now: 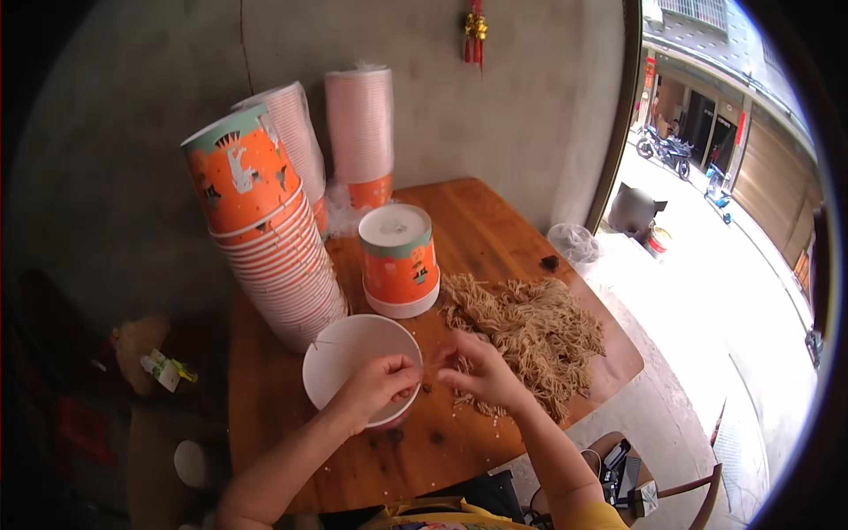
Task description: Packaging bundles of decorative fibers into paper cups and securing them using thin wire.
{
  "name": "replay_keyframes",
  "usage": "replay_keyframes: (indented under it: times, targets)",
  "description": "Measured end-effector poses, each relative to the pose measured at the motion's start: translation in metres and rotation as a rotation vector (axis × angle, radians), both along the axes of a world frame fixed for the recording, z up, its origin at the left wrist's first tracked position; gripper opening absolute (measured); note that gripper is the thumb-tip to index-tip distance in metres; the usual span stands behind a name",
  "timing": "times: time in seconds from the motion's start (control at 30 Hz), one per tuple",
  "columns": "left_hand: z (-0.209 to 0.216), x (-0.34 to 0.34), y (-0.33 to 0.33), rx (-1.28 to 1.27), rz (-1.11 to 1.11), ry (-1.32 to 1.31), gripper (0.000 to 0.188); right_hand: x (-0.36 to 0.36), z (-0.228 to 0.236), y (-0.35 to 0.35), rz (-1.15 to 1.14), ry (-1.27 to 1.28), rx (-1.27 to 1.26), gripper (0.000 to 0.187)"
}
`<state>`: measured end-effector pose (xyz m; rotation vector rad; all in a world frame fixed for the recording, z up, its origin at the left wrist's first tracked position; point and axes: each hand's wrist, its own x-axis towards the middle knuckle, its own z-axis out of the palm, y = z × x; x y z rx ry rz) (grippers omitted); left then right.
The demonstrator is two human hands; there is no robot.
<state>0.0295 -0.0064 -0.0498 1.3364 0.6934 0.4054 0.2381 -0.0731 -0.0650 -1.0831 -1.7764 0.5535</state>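
Two bare hands are present above the wooden surface (353, 473). The left hand (386, 386) is over the right side of an open white paper bucket (344, 355), which stands upright toward the near edge; its fingers are curled together, and whether they grasp anything cannot be told. The right hand (484, 369) is between that bucket and a heap of tan strands (530, 327); its fingers are spread and released. The heap lies loose toward the right corner. An inverted orange bucket (408, 272) sits mid-surface, just beyond the open one. One tall stack of orange buckets (247, 190) leans outward along the left edge. Wrapped pink stacks (358, 128) stand at the far left corner. A small dark lump (549, 262) rests near the right edge.
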Motion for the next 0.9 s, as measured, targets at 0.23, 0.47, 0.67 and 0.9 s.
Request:
replay_keyframes:
  times: [0.23,0.47,0.67,0.9]
  targets:
    - [0.001,0.004,0.003,-0.078,-0.061,-0.013,0.018,-0.018,0.002,-0.016,-0.194,-0.079,0.083,0.012]
    - [0.008,0.003,0.001,-0.248,0.007,-0.054,0.017,-0.03,-0.004,-0.018,-0.205,-0.086,0.158,0.011]
    - [0.006,-0.003,0.003,-0.292,-0.004,-0.108,0.02,-0.026,-0.002,-0.02,-0.123,0.345,-0.255,0.013]
    - [0.007,0.006,-0.006,0.008,0.044,-0.093,0.029,-0.022,0.006,-0.018,-0.145,-0.002,-0.041,0.014]
